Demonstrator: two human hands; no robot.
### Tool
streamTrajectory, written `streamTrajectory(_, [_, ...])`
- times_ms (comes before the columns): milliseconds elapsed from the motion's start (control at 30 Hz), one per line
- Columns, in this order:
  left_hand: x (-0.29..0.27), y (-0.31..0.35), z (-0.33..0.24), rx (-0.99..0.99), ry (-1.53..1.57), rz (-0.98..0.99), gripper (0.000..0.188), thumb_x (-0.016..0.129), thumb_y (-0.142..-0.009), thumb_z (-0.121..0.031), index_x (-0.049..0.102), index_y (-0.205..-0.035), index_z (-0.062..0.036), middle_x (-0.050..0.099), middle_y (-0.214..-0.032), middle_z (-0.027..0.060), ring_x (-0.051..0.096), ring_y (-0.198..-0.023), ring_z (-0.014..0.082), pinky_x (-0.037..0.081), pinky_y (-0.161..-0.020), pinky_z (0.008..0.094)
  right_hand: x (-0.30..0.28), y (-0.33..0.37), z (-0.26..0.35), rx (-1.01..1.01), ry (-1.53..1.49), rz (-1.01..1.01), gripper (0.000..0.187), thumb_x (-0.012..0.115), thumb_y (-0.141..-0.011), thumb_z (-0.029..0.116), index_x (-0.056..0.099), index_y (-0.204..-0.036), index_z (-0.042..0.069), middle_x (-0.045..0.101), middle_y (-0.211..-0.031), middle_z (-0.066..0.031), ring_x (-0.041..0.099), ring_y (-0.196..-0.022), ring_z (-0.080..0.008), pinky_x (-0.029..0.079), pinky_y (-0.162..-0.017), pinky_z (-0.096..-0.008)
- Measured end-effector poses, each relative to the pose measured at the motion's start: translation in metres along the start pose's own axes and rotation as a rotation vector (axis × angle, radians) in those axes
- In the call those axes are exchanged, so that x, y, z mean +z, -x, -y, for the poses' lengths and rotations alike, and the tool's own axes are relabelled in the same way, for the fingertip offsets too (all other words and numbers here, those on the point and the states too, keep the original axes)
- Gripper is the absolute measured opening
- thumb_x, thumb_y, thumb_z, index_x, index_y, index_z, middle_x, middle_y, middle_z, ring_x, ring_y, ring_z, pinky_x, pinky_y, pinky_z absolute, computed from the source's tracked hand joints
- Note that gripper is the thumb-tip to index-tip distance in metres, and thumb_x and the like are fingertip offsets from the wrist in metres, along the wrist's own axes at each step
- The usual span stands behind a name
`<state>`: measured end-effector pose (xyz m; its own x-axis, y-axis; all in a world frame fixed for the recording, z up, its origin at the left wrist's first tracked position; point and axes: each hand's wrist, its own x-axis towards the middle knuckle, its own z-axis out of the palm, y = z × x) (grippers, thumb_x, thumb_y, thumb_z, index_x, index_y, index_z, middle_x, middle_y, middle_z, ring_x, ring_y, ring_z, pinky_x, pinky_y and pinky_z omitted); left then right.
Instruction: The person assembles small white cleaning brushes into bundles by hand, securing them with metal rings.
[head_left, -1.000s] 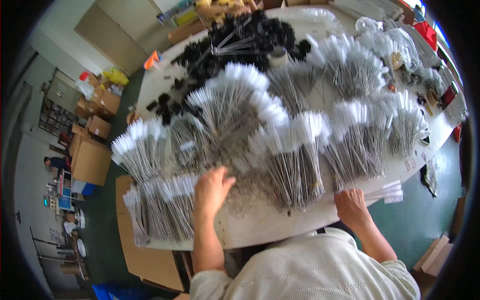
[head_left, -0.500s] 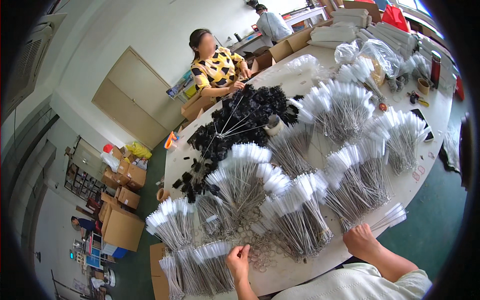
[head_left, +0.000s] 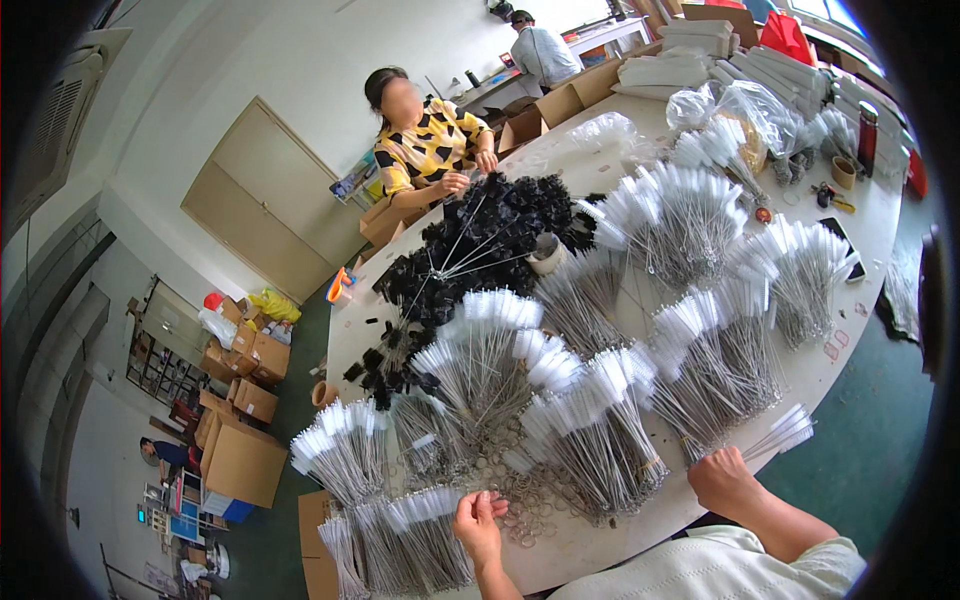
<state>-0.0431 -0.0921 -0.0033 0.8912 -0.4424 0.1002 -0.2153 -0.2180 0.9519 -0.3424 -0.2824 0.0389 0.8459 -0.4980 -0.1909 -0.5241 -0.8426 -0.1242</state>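
Observation:
In the head view my right hand (head_left: pixel 722 480) is closed around a small bunch of wire brushes (head_left: pixel 784 434). Their white bristle heads point up and right, past the table edge. My left hand (head_left: pixel 480 522) has thumb and fingertips drawn together in a pinch; anything between them is too small to make out. Right beside it lies a scatter of small metal rings (head_left: pixel 525 515). A bundle of white-tipped wire brushes (head_left: pixel 425 535) lies just left of that hand. Between my hands rests a larger brush bundle (head_left: pixel 600 450), its wire stems toward me.
More white brush bundles (head_left: pixel 670 225) cover much of the white table (head_left: pixel 865 300). A heap of black brushes (head_left: pixel 480 230) lies beyond, next to a cardboard tube (head_left: pixel 546 253). A co-worker (head_left: pixel 425 140) is across the table. A phone (head_left: pixel 845 248) and red flask (head_left: pixel 867 140) lie right.
My left hand's fingers have shifted slightly, staying over the same spot by the rings. My right hand has barely moved. Across the table, the co-worker's hands have moved a little to the left.

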Motion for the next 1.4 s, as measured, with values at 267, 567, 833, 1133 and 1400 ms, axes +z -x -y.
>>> streamTrajectory(267, [-0.007,0.008,0.0,-0.008,0.172,0.0,0.012,0.049,-0.091,-0.007,0.049,-0.09,0.0046,0.062,-0.079,0.0161,0.064,-0.063,0.0219,0.056,-0.057,0.0319,0.01,-0.004,0.0,-0.019,-0.018,-0.062,0.008,0.056,-0.066,0.009,0.063,-0.062,0.007,0.059,-0.058,-0.0094,0.059,-0.055,-0.0262,0.039,-0.048,-0.0376])
streamTrajectory(567, [-0.011,0.011,-0.005,-0.052,0.188,0.024,0.018,0.051,-0.088,-0.003,0.057,-0.102,0.0066,0.062,-0.081,0.0134,0.061,-0.062,0.0161,0.055,-0.058,0.029,0.005,-0.001,0.004,0.007,-0.014,-0.057,0.007,0.056,-0.065,0.009,0.062,-0.062,0.006,0.059,-0.061,-0.0113,0.059,-0.059,-0.0266,0.039,-0.051,-0.0381])
streamTrajectory(833, [0.006,0.016,-0.033,0.06,0.217,0.089,0.016,0.052,-0.088,-0.004,0.059,-0.1,0.0044,0.059,-0.077,0.0072,0.057,-0.06,0.0115,0.051,-0.056,0.0252,-0.035,0.025,0.005,0.116,-0.271,0.043,0.012,0.057,-0.078,0.016,0.065,-0.073,0.008,0.061,-0.066,-0.0121,0.061,-0.066,-0.0306,0.043,-0.056,-0.0394])
streamTrajectory(1133, [0.048,0.061,-0.082,0.398,0.155,0.372,0.013,0.054,-0.086,0.002,0.06,-0.097,0.0011,0.059,-0.078,0.0075,0.059,-0.06,0.0111,0.048,-0.054,0.0225,-0.067,-0.033,0.05,-0.406,-1.013,-0.239,0.012,0.063,-0.081,0.012,0.066,-0.088,0.004,0.061,-0.084,-0.0109,0.06,-0.066,-0.0241,0.047,-0.059,-0.031])
streamTrajectory(1400, [0.055,0.062,-0.089,0.554,0.032,0.378,0.014,0.054,-0.085,0.005,0.06,-0.097,0.0016,0.059,-0.081,0.0077,0.059,-0.059,0.011,0.048,-0.054,0.0216,-0.073,-0.043,0.062,-0.399,-1.119,-0.062,0.014,0.064,-0.08,0.014,0.065,-0.089,0.003,0.061,-0.084,-0.0107,0.061,-0.071,-0.0241,0.047,-0.06,-0.0307])
